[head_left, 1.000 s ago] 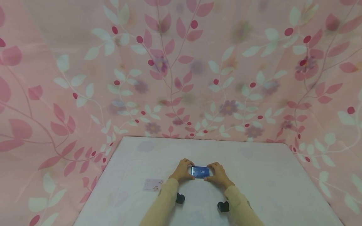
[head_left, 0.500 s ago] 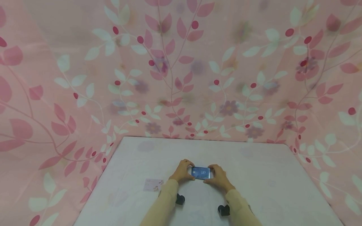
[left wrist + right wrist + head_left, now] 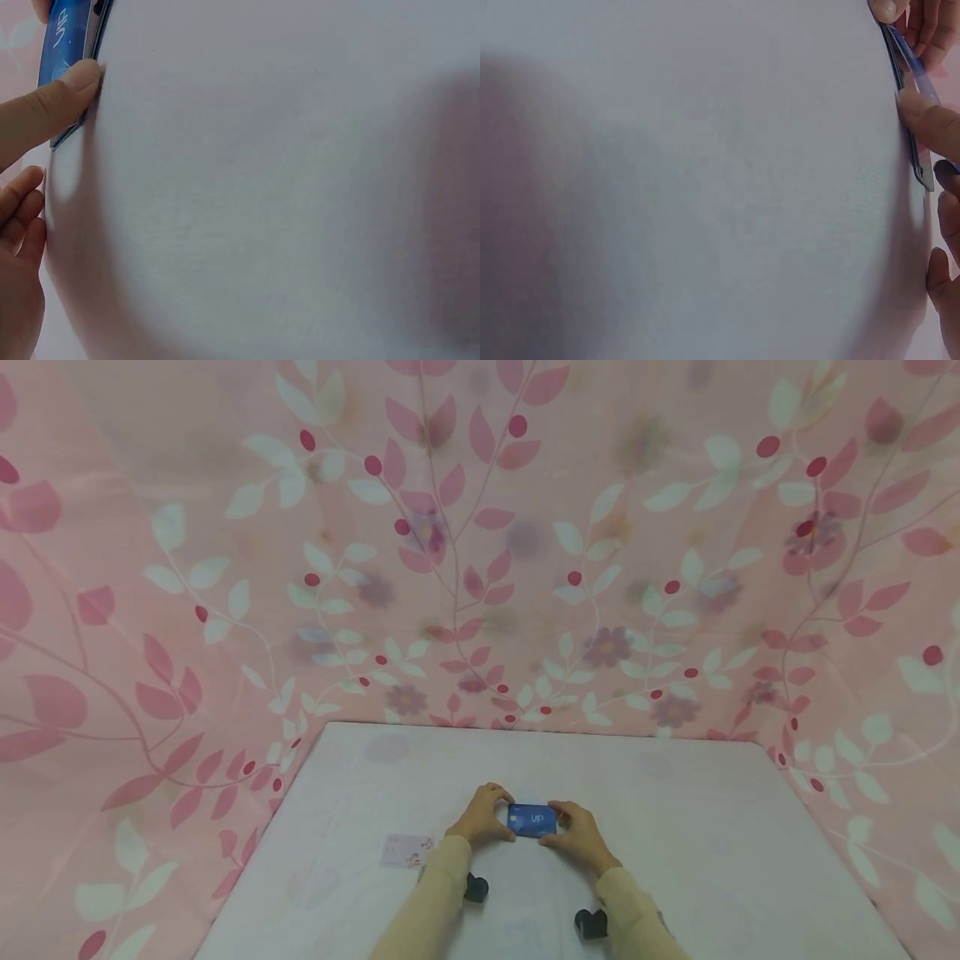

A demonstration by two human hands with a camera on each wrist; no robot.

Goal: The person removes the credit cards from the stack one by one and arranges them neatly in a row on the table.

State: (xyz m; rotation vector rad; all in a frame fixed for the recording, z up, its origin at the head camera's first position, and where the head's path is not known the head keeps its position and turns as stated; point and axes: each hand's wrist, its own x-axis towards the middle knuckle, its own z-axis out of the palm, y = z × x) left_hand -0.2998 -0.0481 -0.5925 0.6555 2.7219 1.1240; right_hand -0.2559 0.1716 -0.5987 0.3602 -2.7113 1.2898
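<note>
Slightly nearer the person than a second ago, the right hand [image 3: 581,837] pinches the right end of the blue card [image 3: 532,821], whose left-end glare has gone. Left of the card, the left hand [image 3: 482,815] pinches the other end. A thin dark-edged layer [image 3: 919,172] parts from the card at its right end. Leftward of the card, a pale pink card [image 3: 405,851] lies on the counter [image 3: 675,810].

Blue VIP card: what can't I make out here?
Head: any fine print on the blue card, too small.
Left wrist: its upper end, cut off by the frame; part of its face, behind the left thumb.
Right wrist: what the dark layer beside it is, partly behind the right thumb.
</note>
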